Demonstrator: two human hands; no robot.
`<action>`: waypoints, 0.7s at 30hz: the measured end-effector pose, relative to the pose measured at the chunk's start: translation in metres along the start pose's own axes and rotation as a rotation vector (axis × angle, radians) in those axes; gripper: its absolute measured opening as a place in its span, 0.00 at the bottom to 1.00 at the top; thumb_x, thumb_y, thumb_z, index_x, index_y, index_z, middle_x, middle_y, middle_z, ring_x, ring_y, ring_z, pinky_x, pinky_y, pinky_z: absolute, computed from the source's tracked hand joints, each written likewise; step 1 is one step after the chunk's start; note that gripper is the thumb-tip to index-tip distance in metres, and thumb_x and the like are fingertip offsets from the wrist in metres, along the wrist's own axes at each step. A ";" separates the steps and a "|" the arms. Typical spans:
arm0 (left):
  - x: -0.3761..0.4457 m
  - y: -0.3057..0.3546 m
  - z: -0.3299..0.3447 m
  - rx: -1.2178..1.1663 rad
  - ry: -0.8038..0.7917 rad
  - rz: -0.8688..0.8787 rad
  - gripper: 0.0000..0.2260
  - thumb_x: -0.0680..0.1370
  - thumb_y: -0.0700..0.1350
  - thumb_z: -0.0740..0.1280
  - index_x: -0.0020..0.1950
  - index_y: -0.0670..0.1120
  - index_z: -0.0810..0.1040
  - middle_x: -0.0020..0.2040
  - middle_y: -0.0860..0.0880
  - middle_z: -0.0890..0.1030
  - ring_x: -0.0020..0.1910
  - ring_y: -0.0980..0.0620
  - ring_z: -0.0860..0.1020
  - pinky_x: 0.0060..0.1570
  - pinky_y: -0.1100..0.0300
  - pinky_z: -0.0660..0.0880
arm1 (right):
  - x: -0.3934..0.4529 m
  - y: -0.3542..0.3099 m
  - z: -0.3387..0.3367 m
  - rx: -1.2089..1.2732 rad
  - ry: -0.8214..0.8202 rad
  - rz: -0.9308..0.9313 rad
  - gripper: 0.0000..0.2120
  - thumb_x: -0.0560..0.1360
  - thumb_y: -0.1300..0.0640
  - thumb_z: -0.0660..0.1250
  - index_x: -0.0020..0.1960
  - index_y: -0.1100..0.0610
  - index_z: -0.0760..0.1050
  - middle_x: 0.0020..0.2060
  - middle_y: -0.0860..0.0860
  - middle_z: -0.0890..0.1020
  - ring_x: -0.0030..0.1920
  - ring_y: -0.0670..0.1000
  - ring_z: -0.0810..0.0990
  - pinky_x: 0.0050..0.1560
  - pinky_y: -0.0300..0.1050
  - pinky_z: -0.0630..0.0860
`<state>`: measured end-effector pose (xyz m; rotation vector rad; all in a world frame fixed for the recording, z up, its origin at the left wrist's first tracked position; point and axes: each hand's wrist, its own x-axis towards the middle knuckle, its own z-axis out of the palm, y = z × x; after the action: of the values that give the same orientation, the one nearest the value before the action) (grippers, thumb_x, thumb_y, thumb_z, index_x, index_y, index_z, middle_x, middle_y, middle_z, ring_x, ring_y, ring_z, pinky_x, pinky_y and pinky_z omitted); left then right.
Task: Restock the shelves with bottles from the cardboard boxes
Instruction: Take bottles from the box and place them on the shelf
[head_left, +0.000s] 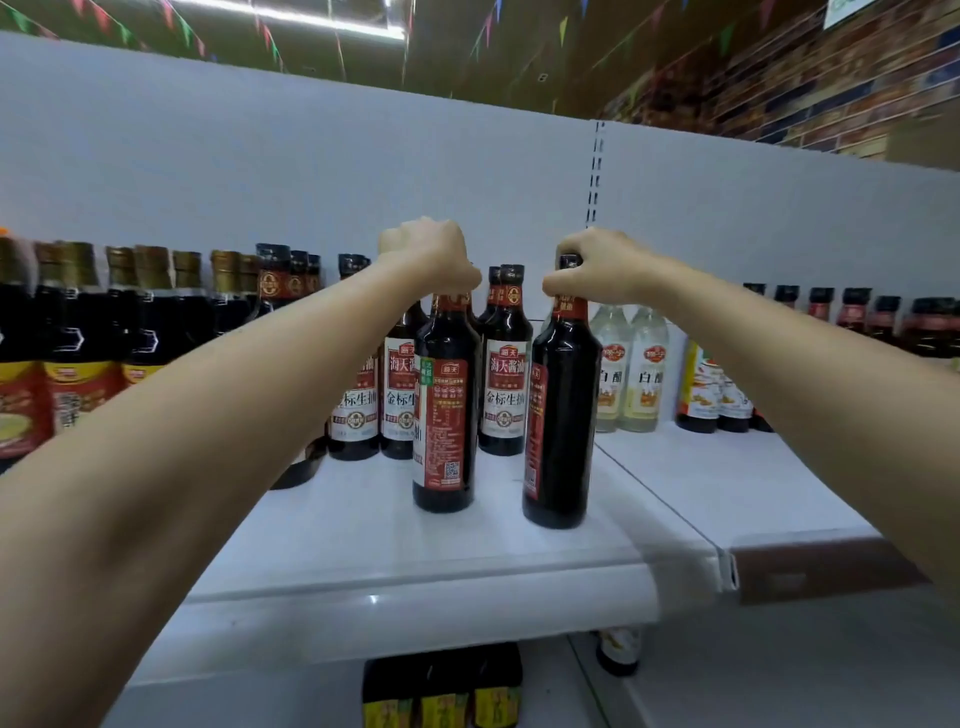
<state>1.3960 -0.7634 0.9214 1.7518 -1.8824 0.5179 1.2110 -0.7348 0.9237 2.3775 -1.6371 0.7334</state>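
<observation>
Far out at nine o'clock stands a packed row of gold-capped bottles (78, 332), dark, with yellow and red labels, and the person's left forearm reaches across in front of them. Now the left hand (428, 260) is curled tight round the neck of a dark soy bottle (445, 405), its back label and QR code facing us, its base looking set down on the white shelf (363, 530) just ahead of the white-labelled soy bottles (503, 384) ranked behind at twelve o'clock. Over at one o'clock the right hand (597, 270) is clamped on the cap and neck of a second dark bottle (563, 415), which stands near the seam where two shelf boards meet. So both task bottles are on the shelf, front and centre, well forward of the ranks, and no cardboard box is in view. Risk, as I judge it: these bottles are tall and narrow-based, and gripping them high up means any sideways nudge tips them; pushing them back could knock the row behind like skittles. The right one could also catch its base on that seam. Further at three o'clock sit pale vinegar bottles (631, 369), then more red-capped dark ones (852, 309) behind the right forearm.
</observation>
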 end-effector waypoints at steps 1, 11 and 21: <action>0.002 -0.001 0.002 0.009 -0.003 0.006 0.13 0.75 0.47 0.62 0.32 0.45 0.65 0.30 0.50 0.67 0.28 0.51 0.65 0.29 0.63 0.59 | 0.003 0.001 0.001 0.011 -0.008 0.005 0.11 0.76 0.51 0.64 0.45 0.59 0.72 0.37 0.52 0.74 0.34 0.48 0.69 0.34 0.43 0.65; 0.005 -0.004 0.009 0.111 0.125 0.148 0.05 0.74 0.41 0.63 0.43 0.43 0.67 0.32 0.48 0.66 0.33 0.49 0.66 0.28 0.61 0.59 | 0.000 0.011 0.015 0.174 0.019 0.038 0.25 0.75 0.44 0.67 0.66 0.54 0.65 0.52 0.51 0.74 0.50 0.52 0.73 0.47 0.46 0.69; 0.005 0.000 -0.008 0.653 -0.051 -0.048 0.20 0.78 0.61 0.55 0.47 0.47 0.76 0.33 0.48 0.68 0.30 0.51 0.66 0.27 0.60 0.57 | 0.001 0.031 0.030 0.806 0.070 0.091 0.20 0.70 0.55 0.75 0.57 0.59 0.71 0.55 0.57 0.79 0.57 0.57 0.79 0.61 0.56 0.75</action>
<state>1.3967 -0.7631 0.9307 2.2127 -1.8161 1.1790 1.1920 -0.7601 0.8937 2.7031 -1.6265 1.7425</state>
